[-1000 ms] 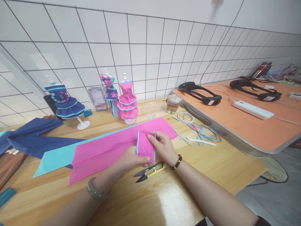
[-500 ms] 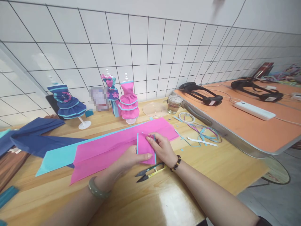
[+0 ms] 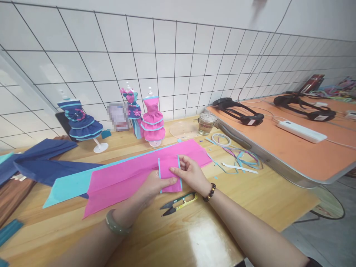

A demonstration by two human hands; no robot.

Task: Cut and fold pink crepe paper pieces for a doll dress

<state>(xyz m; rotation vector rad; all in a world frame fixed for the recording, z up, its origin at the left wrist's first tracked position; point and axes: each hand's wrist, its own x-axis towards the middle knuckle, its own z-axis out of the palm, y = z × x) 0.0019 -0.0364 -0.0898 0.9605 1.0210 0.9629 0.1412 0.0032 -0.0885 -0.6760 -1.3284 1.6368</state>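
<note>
A small pink fabric piece with light blue strips along its two sides is held up between both hands. My left hand grips its lower left part, the thumb lying across the front. My right hand pinches its right side, thumb on the front and fingers behind. Behind it a long pink cloth lies over a light blue cloth on the wooden table. Two pairs of thread snips, one yellow and one green, lie just below the hands.
Small dress forms in a blue dress, a mixed-colour dress and a pink dress stand at the back. A glass, tape roll and ribbons are to the right. Black headsets lie on an orange table.
The small pink piece has shifted slightly left and now shows flatter, with its upper edge straighter. My right thumb and fingers have moved a little left and down along it.
</note>
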